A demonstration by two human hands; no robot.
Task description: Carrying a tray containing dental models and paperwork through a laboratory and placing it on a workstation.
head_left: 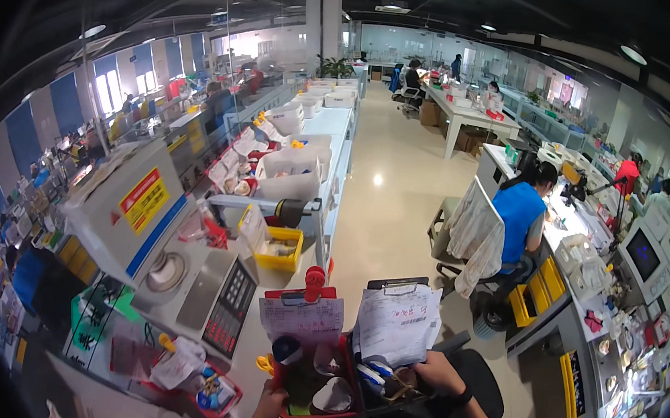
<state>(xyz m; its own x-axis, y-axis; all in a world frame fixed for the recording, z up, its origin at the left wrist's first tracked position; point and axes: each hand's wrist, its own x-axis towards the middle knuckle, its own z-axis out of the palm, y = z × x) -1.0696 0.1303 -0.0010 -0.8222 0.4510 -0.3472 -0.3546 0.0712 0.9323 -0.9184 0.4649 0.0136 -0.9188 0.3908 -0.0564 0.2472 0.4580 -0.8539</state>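
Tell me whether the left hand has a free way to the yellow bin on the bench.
Probably not: the left hand grips the red tray, and the red clipboard stands before the yellow bin.

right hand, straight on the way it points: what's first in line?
The right hand points left, gripping the black clipboard with white paper forms. Going on, it would probably first meet the red plastic tray of small items beside it, though depth is unclear.
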